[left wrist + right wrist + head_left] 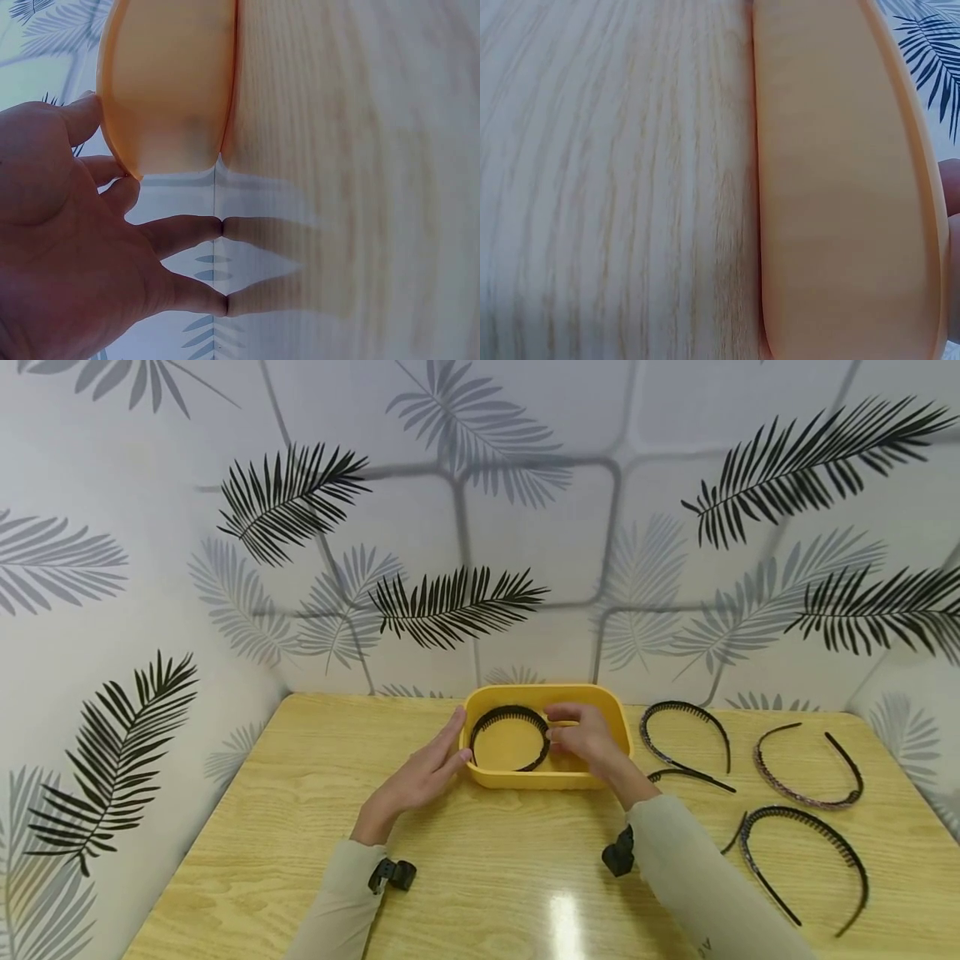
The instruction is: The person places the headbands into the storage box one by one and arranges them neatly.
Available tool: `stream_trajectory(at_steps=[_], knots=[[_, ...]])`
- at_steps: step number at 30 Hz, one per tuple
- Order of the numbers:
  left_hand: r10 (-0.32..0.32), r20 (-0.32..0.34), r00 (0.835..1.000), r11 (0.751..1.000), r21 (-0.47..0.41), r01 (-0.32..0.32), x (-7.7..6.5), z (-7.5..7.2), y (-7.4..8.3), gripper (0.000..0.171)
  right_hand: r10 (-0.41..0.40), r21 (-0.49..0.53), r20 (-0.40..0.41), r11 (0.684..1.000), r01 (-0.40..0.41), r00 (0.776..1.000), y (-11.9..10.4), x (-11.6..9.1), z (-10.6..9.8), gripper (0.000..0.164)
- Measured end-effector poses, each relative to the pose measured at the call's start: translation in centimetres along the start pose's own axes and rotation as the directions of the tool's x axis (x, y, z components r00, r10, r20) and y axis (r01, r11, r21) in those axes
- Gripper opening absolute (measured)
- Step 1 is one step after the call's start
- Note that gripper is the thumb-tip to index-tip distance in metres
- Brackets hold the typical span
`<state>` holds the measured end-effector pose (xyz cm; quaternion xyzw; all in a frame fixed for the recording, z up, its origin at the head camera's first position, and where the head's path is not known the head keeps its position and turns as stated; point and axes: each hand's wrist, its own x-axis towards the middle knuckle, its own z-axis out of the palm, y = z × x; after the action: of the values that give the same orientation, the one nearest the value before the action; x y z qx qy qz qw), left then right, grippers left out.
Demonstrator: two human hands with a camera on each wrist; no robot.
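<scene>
A yellow plastic bin stands at the back of the table. Inside its left part lies a black toothed headband. My left hand holds the bin's left end, the thumb over the rim and fingers along the outside. In the left wrist view, two lower fingertips of that hand reach the tabletop. My right hand is inside the bin, its fingertips right at the headband's right side, with a gap between thumb and forefinger. In the right wrist view the bin wall hides most of that hand.
To the right of the bin several more headbands lie on the wooden table: a dark one, a pinkish one and a toothed one nearer me among them. A leaf-patterned wall covering rises directly behind the table.
</scene>
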<state>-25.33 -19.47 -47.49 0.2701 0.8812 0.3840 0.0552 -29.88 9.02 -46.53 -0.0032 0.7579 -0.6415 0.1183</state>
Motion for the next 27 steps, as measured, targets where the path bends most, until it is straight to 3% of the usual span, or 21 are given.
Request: stream_trajectory(at_steps=[6, 14, 27], knots=[[-0.004, -0.009, 1.0, 1.0, 0.003, 0.004, -0.1, 0.1, 0.2, 0.066, -0.047, 0.059, -0.034, 0.997, 0.049, 0.998, -0.3, -0.4, -0.2, 0.044], [0.0, -0.011, 1.0, 1.0, 0.01, 0.0, -0.1, 0.0, 0.1, 0.066, -0.179, 0.12, 0.017, 0.977, 0.176, 0.984, -1.0, -2.2, -1.4, 0.041], [-0.001, -0.012, 1.0, 1.0, 0.015, 0.001, -0.1, 0.0, 0.3, 0.066, -0.316, 0.148, 0.014, 0.939, 0.31, 0.949, -2.1, -7.4, -3.4, 0.042]])
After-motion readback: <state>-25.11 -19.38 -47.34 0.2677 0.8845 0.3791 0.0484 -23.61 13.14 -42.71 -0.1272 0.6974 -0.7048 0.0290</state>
